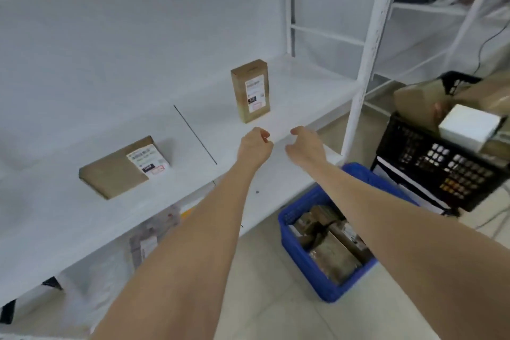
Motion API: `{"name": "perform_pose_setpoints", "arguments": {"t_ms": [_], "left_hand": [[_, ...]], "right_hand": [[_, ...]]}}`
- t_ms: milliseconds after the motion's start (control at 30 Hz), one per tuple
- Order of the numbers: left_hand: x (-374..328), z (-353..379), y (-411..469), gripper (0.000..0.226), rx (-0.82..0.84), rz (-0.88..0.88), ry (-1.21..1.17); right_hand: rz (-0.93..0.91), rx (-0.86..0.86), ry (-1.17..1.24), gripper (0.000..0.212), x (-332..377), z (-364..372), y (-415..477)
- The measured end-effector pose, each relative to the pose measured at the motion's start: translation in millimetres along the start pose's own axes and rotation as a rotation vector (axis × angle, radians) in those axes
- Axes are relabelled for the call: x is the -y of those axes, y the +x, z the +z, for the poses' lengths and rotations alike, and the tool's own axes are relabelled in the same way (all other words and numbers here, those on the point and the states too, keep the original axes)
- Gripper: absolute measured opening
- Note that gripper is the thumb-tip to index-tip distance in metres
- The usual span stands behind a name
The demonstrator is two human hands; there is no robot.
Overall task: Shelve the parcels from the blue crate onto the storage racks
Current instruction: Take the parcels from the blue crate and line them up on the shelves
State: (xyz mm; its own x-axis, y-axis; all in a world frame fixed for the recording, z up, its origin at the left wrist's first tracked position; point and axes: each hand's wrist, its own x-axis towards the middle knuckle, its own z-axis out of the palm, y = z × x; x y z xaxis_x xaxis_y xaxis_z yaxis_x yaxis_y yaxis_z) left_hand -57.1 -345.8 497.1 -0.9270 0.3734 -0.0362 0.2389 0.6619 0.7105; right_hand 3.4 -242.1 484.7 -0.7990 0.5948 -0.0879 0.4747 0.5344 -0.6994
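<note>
Over the white shelf (303, 85), just before the upright brown parcel (250, 90), your left hand (255, 146) and right hand (306, 143) hover empty, fingers loosely curled.

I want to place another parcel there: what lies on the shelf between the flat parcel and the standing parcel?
Head view: only bare white shelf, crossed by one thin dark line, lies between the flat parcel and the standing parcel.
</note>
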Motion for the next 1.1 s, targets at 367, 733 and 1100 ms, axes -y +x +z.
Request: {"name": "perform_pose_setpoints", "arguments": {"t_ms": [367,733,1100], "left_hand": [[-17.5,184.0,54.8,0.033,0.229,-0.1,0.011],[-18.8,356.9,172.6,0.033,0.372,-0.221,0.027],[-1.9,542.2,232.6,0.031,0.394,-0.478,-0.009]], "right_hand": [[0.227,0.114,-0.085,0.05,-186.3,-12.3,95.3],[0.392,0.226,-0.14,0.056,-328.2,-17.8,252.2],[0.421,0.442,-0.127,0.056,-499.0,20.0,359.2]]}}
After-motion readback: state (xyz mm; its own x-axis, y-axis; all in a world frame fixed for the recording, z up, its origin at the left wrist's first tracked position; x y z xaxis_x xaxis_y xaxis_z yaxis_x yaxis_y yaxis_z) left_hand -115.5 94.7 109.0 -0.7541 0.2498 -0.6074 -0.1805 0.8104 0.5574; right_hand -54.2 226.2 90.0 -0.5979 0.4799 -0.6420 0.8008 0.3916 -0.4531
